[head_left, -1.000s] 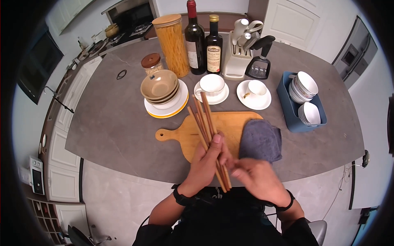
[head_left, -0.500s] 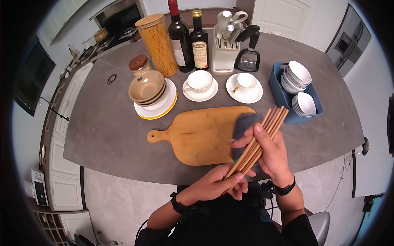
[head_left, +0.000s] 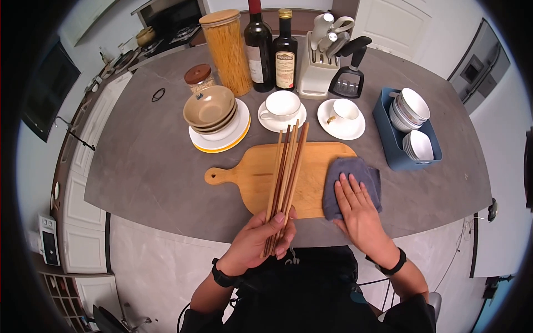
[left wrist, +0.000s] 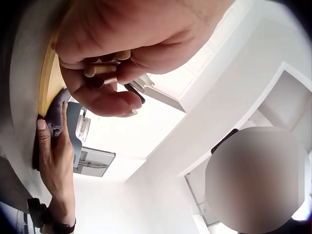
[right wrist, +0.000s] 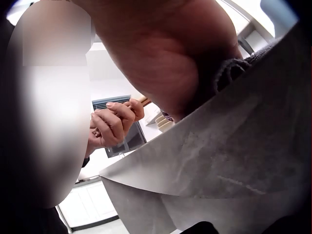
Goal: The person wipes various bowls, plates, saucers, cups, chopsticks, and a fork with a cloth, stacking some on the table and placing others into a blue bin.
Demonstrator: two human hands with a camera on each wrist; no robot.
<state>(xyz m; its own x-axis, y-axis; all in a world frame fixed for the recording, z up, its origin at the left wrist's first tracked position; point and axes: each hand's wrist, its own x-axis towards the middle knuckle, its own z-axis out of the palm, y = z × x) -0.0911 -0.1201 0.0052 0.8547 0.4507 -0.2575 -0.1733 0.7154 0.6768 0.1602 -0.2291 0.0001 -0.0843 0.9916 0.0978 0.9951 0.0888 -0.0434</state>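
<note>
My left hand [head_left: 260, 237] grips a bundle of several wooden chopsticks [head_left: 288, 172], light and dark brown, near their lower ends. Their upper ends point away over the cutting board [head_left: 258, 177], which has a round-holed handle on its left. In the left wrist view the chopstick ends [left wrist: 97, 69] poke out between curled fingers. My right hand [head_left: 362, 219] lies with straight fingers on a folded grey-blue cloth [head_left: 335, 191], which covers the board's right end. The right wrist view shows the cloth [right wrist: 231, 73] at the table surface beside that hand, its fingers mostly hidden.
Brown bowls [head_left: 208, 108] sit on stacked plates to the left. Two white cups on saucers [head_left: 351, 130] stand behind the board. A blue basket [head_left: 400, 155] of bowls is at right. Behind are a pasta jar [head_left: 229, 55], two bottles [head_left: 285, 55] and a knife block [head_left: 316, 77].
Half a second ago both hands held the chopsticks on the right, over the cloth. The left hand has since carried them leftward over the board; the right hand has let go and come down on the cloth.
</note>
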